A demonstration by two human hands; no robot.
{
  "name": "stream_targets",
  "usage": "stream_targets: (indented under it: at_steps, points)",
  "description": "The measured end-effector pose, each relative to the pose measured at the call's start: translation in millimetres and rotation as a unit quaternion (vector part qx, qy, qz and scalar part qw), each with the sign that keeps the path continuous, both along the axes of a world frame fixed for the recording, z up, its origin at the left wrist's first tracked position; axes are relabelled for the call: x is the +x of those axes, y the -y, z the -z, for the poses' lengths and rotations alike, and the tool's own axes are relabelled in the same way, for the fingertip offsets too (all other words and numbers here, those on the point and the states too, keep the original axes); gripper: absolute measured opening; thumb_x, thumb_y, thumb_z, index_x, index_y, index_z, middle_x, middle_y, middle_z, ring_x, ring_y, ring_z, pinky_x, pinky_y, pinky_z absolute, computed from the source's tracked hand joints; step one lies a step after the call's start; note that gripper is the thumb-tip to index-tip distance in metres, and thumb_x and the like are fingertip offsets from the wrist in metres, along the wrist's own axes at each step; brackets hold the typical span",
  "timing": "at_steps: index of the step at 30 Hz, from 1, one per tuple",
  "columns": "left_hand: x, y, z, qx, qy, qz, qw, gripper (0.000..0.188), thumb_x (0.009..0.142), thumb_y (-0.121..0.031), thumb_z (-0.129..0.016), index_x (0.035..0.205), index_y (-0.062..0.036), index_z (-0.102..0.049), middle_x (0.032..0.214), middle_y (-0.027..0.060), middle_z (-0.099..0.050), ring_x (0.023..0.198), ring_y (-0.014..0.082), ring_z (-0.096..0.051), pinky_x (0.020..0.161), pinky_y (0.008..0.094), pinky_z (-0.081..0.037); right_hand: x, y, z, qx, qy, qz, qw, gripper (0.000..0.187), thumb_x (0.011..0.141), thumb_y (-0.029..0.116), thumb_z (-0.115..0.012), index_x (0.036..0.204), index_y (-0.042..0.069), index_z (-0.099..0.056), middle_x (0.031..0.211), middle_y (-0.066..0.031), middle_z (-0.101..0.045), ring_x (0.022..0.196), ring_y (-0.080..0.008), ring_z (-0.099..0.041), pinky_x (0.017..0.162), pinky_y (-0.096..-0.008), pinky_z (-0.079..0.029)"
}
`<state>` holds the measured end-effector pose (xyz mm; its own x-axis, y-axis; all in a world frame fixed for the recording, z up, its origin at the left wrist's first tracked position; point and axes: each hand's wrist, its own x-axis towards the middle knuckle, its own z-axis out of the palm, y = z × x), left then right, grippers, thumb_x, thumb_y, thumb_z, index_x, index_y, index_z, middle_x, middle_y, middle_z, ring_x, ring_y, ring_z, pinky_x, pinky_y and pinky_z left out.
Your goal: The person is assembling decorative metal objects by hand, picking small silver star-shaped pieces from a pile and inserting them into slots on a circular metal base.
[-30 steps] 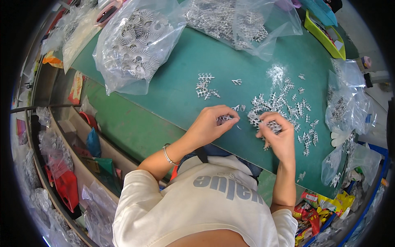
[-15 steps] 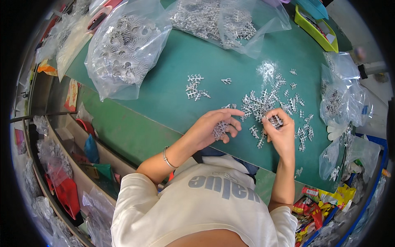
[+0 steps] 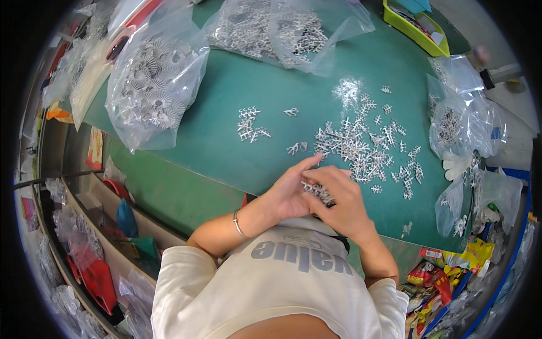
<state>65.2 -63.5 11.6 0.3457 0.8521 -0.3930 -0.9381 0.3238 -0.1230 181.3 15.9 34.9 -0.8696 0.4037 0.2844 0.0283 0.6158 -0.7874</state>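
Cupping gray branched pieces [image 3: 319, 194] in right hand [image 3: 342, 204], arched over left hand [image 3: 287, 196]; left's hold partly hidden, unclear.

I note a green-topped worktable [image 3: 220, 127] before me, worn green flooring [image 3: 164, 176] to its left, partitioned storage bins [image 3: 151, 217] beyond, and a blue-rimmed bin [image 3: 517, 173] at right.

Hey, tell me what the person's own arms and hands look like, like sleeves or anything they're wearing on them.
The left hand and right hand are both ungloved. A slim silver-coloured bangle circles the left wrist; none shows on the right. Both forearms are bare, below loose, short off-white sleeves without visible markings.
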Motion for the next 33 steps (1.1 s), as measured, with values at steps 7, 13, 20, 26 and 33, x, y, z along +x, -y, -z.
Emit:
stream_targets:
  at_steps: [7,13,20,26,33]
  points:
    - [11.0,-2.1,-2.5,0.011,0.019,-0.091,0.996,0.038,0.093,-0.036,-0.047,0.111,-0.0044,-0.056,0.114,0.0121,-0.056,0.106,0.0232,-0.054,0.091,0.0388,-0.044,1.9,7.9,0.4,0.231,0.051,0.037,0.971,0.048,0.071,0.036,-0.068,0.110,0.008,-0.060,0.104,-0.0076,-0.053,0.092,-0.0279,-0.050,0.077,-0.0403,-0.039]
    - [9.7,1.6,-1.0,-0.029,-0.030,-0.131,0.991,0.026,0.090,-0.029,-0.054,0.103,-0.0077,-0.060,0.100,0.0093,-0.061,0.096,0.0230,-0.058,0.080,0.0359,-0.050,9.1,-14.1,-9.8,0.145,-0.012,0.049,0.988,0.041,0.075,0.027,-0.066,0.110,0.007,-0.060,0.109,-0.0096,-0.054,0.101,-0.0293,-0.049,0.084,-0.0418,-0.036]
    - [-1.5,-5.4,3.7,-0.060,-0.051,-0.236,0.969,0.020,0.089,-0.027,-0.058,0.079,-0.0095,-0.059,0.089,0.0060,-0.057,0.089,0.0219,-0.056,0.079,0.0413,-0.053,30.9,-50.3,19.7,0.234,0.115,0.273,0.926,0.020,0.070,0.007,-0.071,0.087,0.002,-0.062,0.098,-0.0108,-0.057,0.092,-0.0296,-0.051,0.080,-0.0398,-0.039]
    - [-12.8,-10.1,-13.9,-0.065,-0.161,-0.200,0.964,0.023,0.089,-0.029,-0.058,0.077,-0.0096,-0.056,0.085,0.0052,-0.055,0.089,0.0221,-0.055,0.080,0.0418,-0.054,45.9,-68.2,19.8,0.084,-0.005,0.282,0.956,0.012,0.072,0.002,-0.069,0.080,0.001,-0.061,0.091,-0.0098,-0.061,0.085,-0.0236,-0.053,0.076,-0.0328,-0.042]
    - [-12.2,-12.2,-6.1,-0.029,-0.158,-0.198,0.967,0.013,0.088,-0.021,-0.059,0.086,-0.0096,-0.053,0.081,0.0049,-0.050,0.088,0.0212,-0.053,0.072,0.0380,-0.056,65.2,-85.3,25.4,-0.180,-0.065,0.296,0.936,0.007,0.081,0.003,-0.065,0.086,-0.002,-0.064,0.088,-0.0030,-0.062,0.069,-0.0069,-0.050,0.063,-0.0205,-0.040]
